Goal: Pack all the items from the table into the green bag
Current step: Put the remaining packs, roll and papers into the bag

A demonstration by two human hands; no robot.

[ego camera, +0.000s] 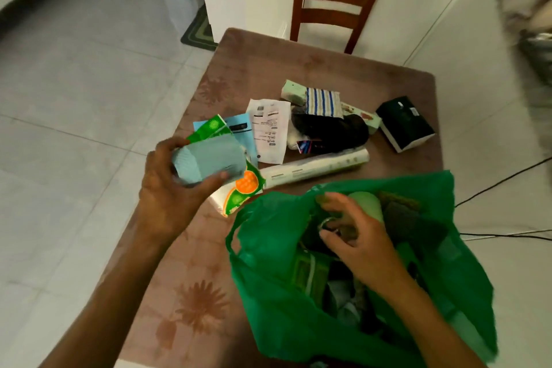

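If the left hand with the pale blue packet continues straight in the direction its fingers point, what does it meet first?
Probably the white-and-orange packet beside the left hand, then the green bag; depth is uncertain.

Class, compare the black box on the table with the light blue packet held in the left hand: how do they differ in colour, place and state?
The black box is dark with a white side; the light blue packet is pale. The box lies untouched at the table's far right; the packet is gripped in the left hand, lifted off it. Both remain outside the green bag.

Bare forearms and hands, no sleeves showing.
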